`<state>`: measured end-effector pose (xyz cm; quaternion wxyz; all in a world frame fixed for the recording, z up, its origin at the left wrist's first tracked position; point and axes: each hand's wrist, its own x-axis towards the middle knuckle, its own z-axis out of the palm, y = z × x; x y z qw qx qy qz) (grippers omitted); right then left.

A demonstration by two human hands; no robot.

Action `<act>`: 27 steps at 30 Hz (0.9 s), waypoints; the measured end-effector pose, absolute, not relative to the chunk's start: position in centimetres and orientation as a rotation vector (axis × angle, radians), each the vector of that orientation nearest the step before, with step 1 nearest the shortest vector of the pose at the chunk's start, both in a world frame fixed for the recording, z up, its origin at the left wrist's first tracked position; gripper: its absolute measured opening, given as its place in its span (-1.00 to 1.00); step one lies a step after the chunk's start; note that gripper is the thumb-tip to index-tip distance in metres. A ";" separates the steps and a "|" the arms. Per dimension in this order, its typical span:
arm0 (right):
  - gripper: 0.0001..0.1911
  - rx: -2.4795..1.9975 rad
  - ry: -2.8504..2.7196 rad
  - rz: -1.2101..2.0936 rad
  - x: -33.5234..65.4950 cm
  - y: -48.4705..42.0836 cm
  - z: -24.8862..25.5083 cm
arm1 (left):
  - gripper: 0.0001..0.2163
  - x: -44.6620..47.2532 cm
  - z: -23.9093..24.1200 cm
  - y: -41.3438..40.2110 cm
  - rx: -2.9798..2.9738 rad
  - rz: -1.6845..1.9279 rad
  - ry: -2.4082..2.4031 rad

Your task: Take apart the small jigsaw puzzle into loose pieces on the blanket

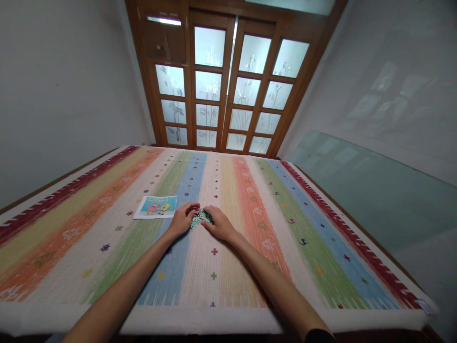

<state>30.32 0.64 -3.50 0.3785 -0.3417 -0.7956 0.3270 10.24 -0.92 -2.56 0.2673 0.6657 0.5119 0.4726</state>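
Between my left hand [183,220] and right hand [220,224], curled fingers cup light, loose puzzle pieces [200,217]; I'd pinch edges.

One head-worn view looks forward and down across the striped mat [250,247].

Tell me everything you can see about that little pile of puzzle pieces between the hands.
The pile of puzzle pieces is a small loose heap of flat bits, mostly teal with pink and white flecks, seemingly cardboard. It lies on the striped mat, near its middle. The left hand and right hand cup it from either side, fingertips touching it. Single pieces are too small to tell apart.
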 end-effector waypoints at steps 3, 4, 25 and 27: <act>-0.60 -0.840 -1.874 0.951 30.1 0.6 -3.1 | -0.69 9.8 -2.5 -0.6 1.752 1.274 1.393; -0.61 -0.837 -1.844 0.969 30.0 0.7 -3.0 | -0.68 9.6 -2.4 -0.5 1.742 1.272 1.402; -0.45 -0.752 -0.886 1.489 28.3 2.3 -3.6 | -0.10 14.5 -2.3 -1.2 2.389 0.722 1.389; -0.48 -0.754 -0.869 1.486 28.8 2.4 -3.4 | -0.25 14.5 -2.6 -0.9 2.358 0.809 1.384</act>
